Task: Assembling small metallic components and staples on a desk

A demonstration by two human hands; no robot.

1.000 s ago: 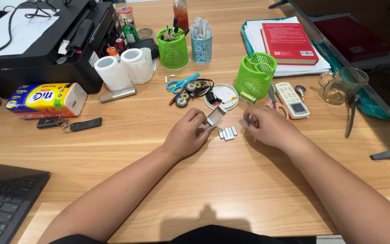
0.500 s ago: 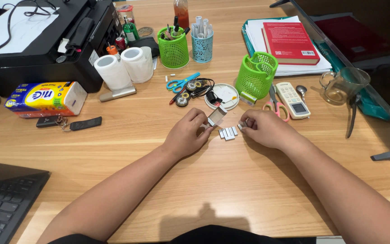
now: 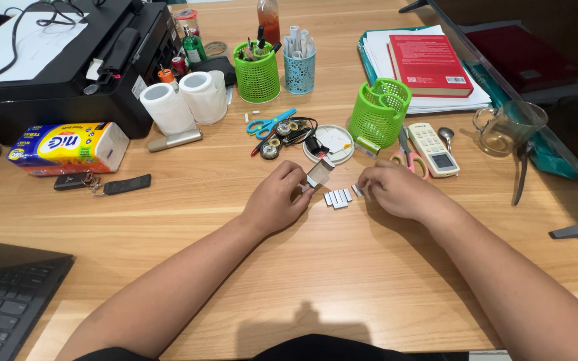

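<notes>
Left hand (image 3: 277, 200) rests on the desk (image 3: 188, 220), fingers pinched on a small open box (image 3: 319, 172) tilted just left of the white strips (image 3: 337, 198). Right hand (image 3: 396, 190) sits just right of the strips, fingertips curled together at the rightmost strip (image 3: 356, 190); whether it is pinched, cannot tell. Behind the strips: white lid (image 3: 332, 142), green basket (image 3: 380, 112), scissors (image 3: 270, 125). Remote (image 3: 434, 148) is behind the right hand.
</notes>
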